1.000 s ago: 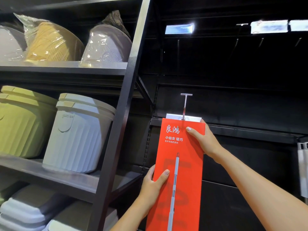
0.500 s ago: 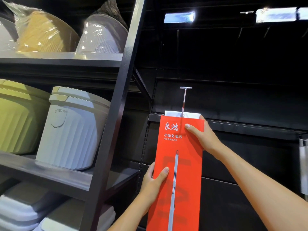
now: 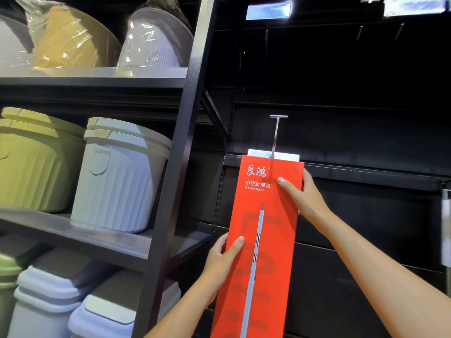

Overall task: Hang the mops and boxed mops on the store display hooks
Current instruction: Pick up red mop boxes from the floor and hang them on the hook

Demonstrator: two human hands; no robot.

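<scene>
Red boxed mop (image 3: 264,230) held upright against dark display wall. White tab at box top sits at metal display hook (image 3: 275,140); whether tab is threaded on hook unclear. Left hand (image 3: 223,258) clasps box's left edge at mid-height, thumb on front face. Right hand (image 3: 303,198) clasps right edge near top, thumb across front. Left of box: black shelf post (image 3: 180,152), grey ribbed bucket (image 3: 117,176) beside green bucket (image 3: 36,159) on shelf; plastic-wrapped basins (image 3: 73,37) on shelf above.

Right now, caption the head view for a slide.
Both hands, left hand and right hand, hold a red mop box at a display hook.
</scene>
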